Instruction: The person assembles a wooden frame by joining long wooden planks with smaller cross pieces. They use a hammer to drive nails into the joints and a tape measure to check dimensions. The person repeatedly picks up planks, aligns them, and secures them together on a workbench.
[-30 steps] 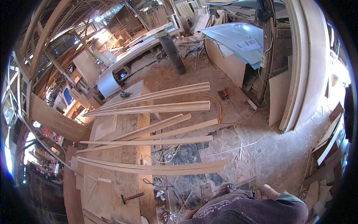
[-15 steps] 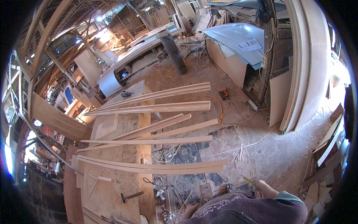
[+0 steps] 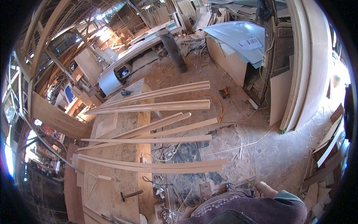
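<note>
My right hand (image 3: 264, 187) is closed at the lower right, beside my body. A short yellow strip of a tape measure (image 3: 250, 182) sticks out from it over the floor. My left hand (image 3: 190, 210) hangs low by my shirt, near the workbench (image 3: 145, 198); its fingers are too hidden to read. Several long pale wood strips (image 3: 179, 140) lie across the bench, their ends jutting past its right edge. The nearest pair of strips (image 3: 186, 167) is in front of me. A hammer (image 3: 131, 195) rests on the bench top.
An orange power tool (image 3: 224, 92) with an orange cord (image 3: 220, 112) lies on the floor. Tall curved panels (image 3: 309, 67) stand at the right. A dark post (image 3: 173, 54) rises farther back. Offcuts (image 3: 320, 194) are piled at the lower right.
The yellow tape strip shows shorter and a little nearer my right hand. My left hand has drawn slightly lower, more hidden by the shirt. The wood strips stay put.
</note>
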`<state>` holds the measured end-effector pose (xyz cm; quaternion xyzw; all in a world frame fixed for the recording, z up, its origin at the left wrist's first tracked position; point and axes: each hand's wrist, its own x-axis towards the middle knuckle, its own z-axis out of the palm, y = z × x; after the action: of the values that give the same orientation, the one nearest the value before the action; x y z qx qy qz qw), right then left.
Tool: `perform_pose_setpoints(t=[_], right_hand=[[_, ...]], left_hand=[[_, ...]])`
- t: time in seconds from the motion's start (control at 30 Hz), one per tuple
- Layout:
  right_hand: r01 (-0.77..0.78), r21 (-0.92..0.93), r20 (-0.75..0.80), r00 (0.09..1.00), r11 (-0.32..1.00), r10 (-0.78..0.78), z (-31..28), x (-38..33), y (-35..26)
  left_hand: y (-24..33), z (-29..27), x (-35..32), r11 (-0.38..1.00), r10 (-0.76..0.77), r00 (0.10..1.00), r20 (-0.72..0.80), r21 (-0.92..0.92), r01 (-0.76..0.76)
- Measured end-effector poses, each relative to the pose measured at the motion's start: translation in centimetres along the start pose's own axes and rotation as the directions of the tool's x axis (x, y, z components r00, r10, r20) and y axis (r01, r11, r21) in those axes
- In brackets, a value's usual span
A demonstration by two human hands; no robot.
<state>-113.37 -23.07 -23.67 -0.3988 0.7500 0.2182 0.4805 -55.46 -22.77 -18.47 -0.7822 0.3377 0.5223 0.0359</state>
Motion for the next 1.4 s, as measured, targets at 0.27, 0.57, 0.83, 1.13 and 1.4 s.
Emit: perform_pose_setpoints(t=[0.27, 0.57, 0.83, 1.13, 1.4], right_hand=[[0.208, -0.284, 0.099, 0.977, 0.936, -0.187, -2.8, -1.0, -3.8], [0.250, -0.311, -0.004, 0.965, 0.917, -0.264, -2.6, 1.1, -3.2], [-0.001, 0.008, 0.015, 1.000, 1.000, 0.001, -2.1, 0.2, -3.9], [0.058, -0.122, 0.028, 0.998, 0.991, -0.055, -1.8, -0.6, -4.0], [0.001, -0.071, -0.023, 1.000, 0.997, -0.002, -2.2, -0.1, -5.1]], left_hand=[[-0.2, -0.3, 0.0, 0.993, 0.120, 0.993, -0.017, 0.018, -0.120], [-0.1, 0.0, 0.0, 0.979, 0.186, 0.983, 0.000, -0.081, -0.186], [-0.6, -0.3, 0.2, 0.993, 0.022, 0.999, -0.025, -0.111, -0.025], [-1.1, -0.1, 0.7, 0.987, 0.065, 0.998, -0.003, -0.146, -0.065], [0.1, -0.9, 0.1, 0.983, 0.071, 0.997, 0.018, -0.173, -0.067]])
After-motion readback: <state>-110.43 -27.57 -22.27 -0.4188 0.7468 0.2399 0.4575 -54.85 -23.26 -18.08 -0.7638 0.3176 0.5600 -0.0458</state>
